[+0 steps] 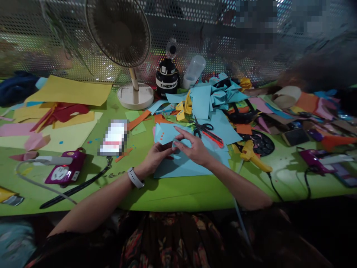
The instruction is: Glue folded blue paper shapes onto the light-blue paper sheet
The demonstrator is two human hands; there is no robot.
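A small blue paper piece with red dots [166,133] is pinched between the thumb and fingers of my left hand [156,158], which wears a white wristband [135,178]. My right hand [193,149] is at the piece's right edge, index finger stretched out and apart from the thumb. Whether its fingertips press on the paper is hard to tell. Beneath both hands lies a larger blue sheet [181,167]. Black-handled scissors [203,128] and a red utility knife [213,138] rest on blue paper just beyond my right hand.
On the green table [178,193] stand a fan [135,96] and a black jar [167,80]. A yellow glue gun [252,156] with a cord lies right. A phone [114,137] and a purple power strip [67,167] lie left. Blue scraps [225,91] are heaped behind.
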